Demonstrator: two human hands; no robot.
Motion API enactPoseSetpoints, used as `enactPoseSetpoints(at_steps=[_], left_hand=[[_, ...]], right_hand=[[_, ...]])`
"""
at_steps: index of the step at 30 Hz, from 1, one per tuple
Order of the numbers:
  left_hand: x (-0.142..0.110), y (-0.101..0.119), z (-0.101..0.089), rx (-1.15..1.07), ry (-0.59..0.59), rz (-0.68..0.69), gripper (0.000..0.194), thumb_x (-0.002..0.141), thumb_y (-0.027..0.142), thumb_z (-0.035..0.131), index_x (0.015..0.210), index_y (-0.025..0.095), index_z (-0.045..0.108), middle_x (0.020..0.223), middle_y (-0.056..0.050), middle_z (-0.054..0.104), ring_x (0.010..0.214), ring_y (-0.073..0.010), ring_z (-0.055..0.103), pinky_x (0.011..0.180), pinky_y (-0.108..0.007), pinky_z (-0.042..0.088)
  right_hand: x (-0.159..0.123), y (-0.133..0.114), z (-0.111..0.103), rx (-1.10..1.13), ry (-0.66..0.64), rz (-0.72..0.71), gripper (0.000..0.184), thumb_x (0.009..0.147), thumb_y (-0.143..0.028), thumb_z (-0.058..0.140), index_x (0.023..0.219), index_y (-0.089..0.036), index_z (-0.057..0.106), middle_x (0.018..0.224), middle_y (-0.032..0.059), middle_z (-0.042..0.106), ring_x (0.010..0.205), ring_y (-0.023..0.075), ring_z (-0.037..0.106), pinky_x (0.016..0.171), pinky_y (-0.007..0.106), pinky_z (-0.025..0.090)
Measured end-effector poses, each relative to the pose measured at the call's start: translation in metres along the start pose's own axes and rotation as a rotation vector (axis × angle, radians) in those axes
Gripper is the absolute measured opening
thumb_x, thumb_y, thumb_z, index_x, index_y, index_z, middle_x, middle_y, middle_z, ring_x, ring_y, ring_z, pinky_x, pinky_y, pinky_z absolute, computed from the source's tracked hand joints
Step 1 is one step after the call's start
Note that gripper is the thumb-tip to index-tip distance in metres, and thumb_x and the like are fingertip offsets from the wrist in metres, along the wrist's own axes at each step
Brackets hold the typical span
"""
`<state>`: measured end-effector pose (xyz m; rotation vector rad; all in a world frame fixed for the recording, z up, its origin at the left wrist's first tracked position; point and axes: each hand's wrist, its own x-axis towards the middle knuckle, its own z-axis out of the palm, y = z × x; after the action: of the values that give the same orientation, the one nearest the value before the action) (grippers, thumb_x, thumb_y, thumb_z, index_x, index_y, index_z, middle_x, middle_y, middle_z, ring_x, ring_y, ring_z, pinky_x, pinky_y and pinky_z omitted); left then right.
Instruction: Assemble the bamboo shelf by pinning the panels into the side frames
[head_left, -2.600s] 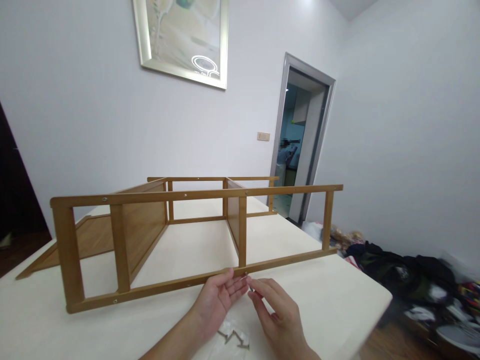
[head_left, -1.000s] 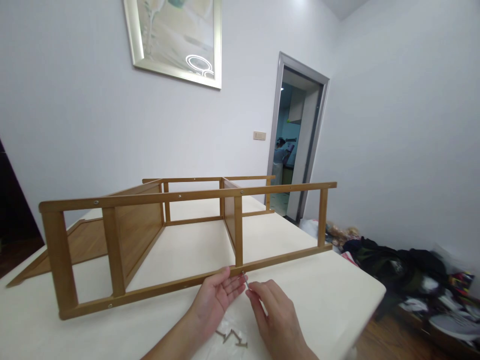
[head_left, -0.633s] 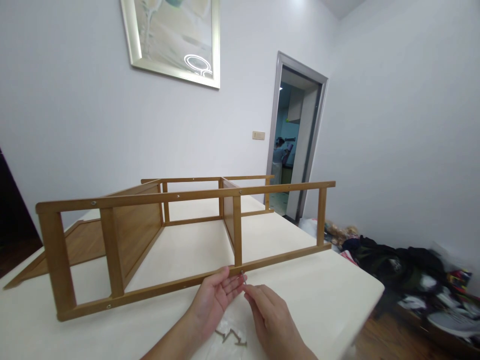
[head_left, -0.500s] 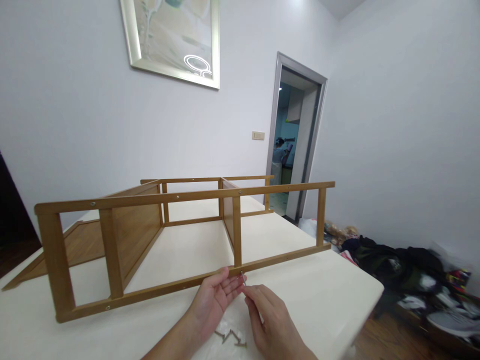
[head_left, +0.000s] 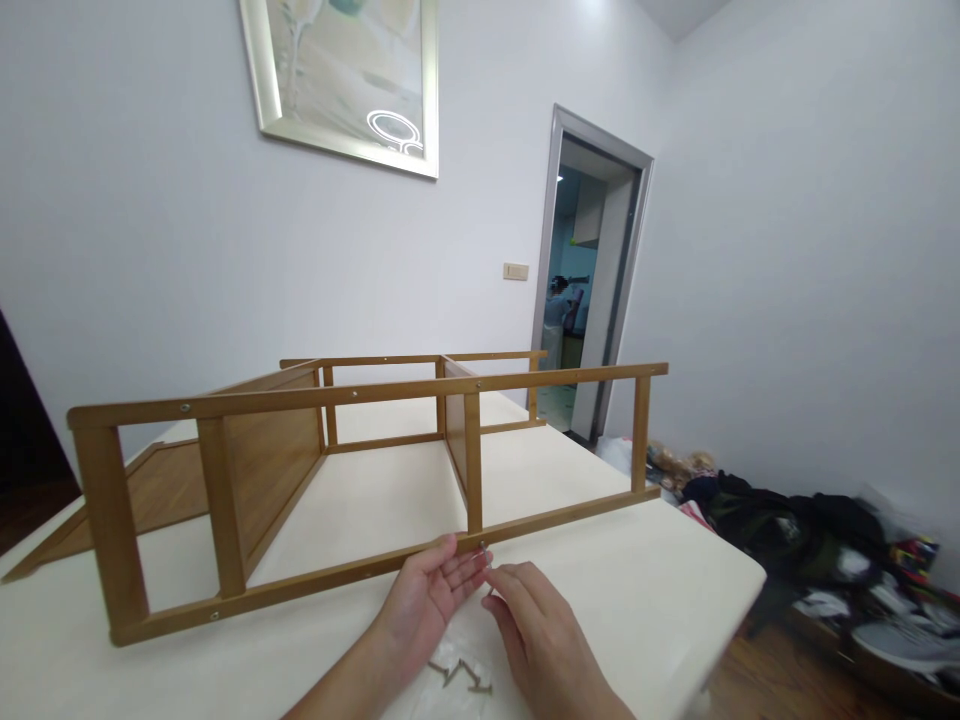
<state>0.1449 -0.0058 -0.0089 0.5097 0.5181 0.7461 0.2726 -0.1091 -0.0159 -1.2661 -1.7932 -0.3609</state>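
A wooden shelf frame (head_left: 473, 460) lies on its side, with two crosswise panels between its ladder-like sides. My right hand (head_left: 544, 630) pinches a thin metal hex key (head_left: 488, 565), whose tip meets the bolt (head_left: 482, 545) in the lower front rail, just below the middle post. My left hand (head_left: 420, 600) is palm up with its fingers extended under the key and its thumb against the rail. Several loose bolts (head_left: 469, 675) lie on clear plastic between my forearms.
The frame rests on a white table (head_left: 615, 580) with a rounded right corner. A separate wooden panel (head_left: 172, 485) lies at the left. Clothes and bags (head_left: 787, 530) are piled on the floor at the right. Through the doorway a person (head_left: 556, 310) stands in another room.
My right fingers have shifted slightly, and the hex key sits at a different angle at the bolt. My left hand and the shelf frame stay in place.
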Motion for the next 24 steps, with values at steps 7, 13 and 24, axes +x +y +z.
enactPoseSetpoints(at_steps=[7, 13, 24], left_hand=[[-0.001, 0.0, 0.001, -0.002, -0.023, 0.008, 0.009, 0.087, 0.015, 0.059, 0.087, 0.009, 0.066, 0.088, -0.018, 0.076, 0.089, -0.0251, 0.073, 0.086, -0.037, 0.056], [0.001, 0.0, 0.0, 0.005, -0.011, 0.012, 0.008, 0.086, 0.014, 0.059, 0.089, 0.009, 0.066, 0.091, -0.019, 0.076, 0.085, -0.0227, 0.073, 0.082, -0.035, 0.057], [-0.003, 0.001, 0.002, 0.005, -0.019, 0.012, 0.008, 0.086, 0.014, 0.06, 0.086, 0.008, 0.066, 0.092, -0.02, 0.076, 0.085, -0.0232, 0.073, 0.086, -0.036, 0.056]], right_hand=[[0.011, -0.008, -0.002, -0.021, 0.11, 0.009, 0.014, 0.093, -0.012, 0.052, 0.101, -0.021, 0.06, 0.09, 0.0068, 0.064, 0.081, 0.0184, 0.064, 0.071, 0.029, 0.058], [0.013, -0.006, 0.003, 0.016, 0.125, 0.059, 0.011, 0.095, -0.013, 0.049, 0.095, -0.021, 0.058, 0.082, 0.0046, 0.064, 0.077, 0.0173, 0.064, 0.07, 0.028, 0.056], [0.008, 0.001, 0.002, 0.128, 0.159, 0.116, 0.015, 0.096, -0.015, 0.048, 0.103, -0.023, 0.058, 0.082, 0.0019, 0.068, 0.077, 0.0148, 0.068, 0.071, 0.024, 0.057]])
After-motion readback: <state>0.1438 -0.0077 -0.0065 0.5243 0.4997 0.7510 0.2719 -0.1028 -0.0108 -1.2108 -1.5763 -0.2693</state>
